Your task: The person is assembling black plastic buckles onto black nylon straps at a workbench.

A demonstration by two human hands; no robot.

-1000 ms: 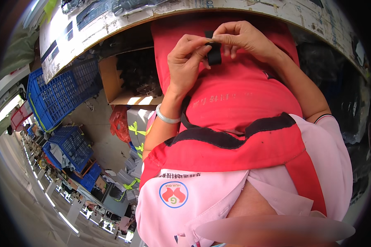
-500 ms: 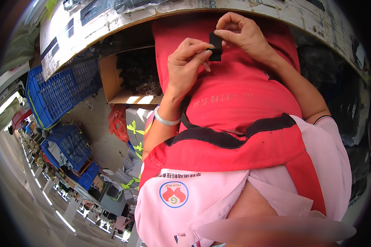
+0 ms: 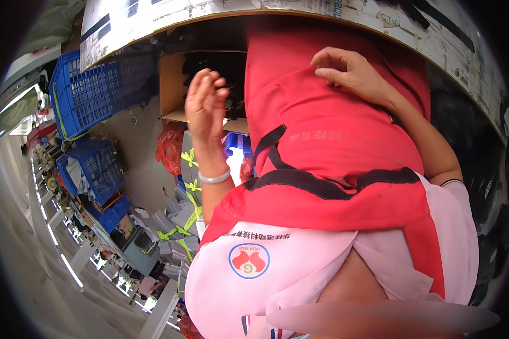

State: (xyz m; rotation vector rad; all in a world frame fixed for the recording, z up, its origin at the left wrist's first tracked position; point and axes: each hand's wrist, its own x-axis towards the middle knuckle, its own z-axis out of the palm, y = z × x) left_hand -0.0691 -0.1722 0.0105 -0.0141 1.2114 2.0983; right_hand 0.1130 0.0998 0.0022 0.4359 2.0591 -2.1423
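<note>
My left hand [image 3: 205, 107] hangs in front of an open cardboard box [image 3: 171, 85] with dark pieces in it. The fingers are raised and loosely apart, a little blurred, and I see nothing in them. Over the red apron [image 3: 333, 152] on my lap, my right hand [image 3: 348, 74] is held with bent fingers. A gap shows between its thumb and forefinger, and no object is visible there. The small black piece cannot be seen in either hand. A pale bangle [image 3: 214, 178] circles my left wrist.
A worn white worktop edge [image 3: 220, 12] curves across the top, with black strips [image 3: 444, 25] on it. Blue plastic crates [image 3: 85, 93] stand at the left. Beside the box lie a red plastic bag [image 3: 169, 150] and grey bundles tied with yellow-green strips [image 3: 189, 186]. Dark bags fill the right.
Both hands held a small black folded piece over the apron; it is now out of sight. My left hand has moved left to the box, its fingers released. My right hand has lowered slightly and opened.
</note>
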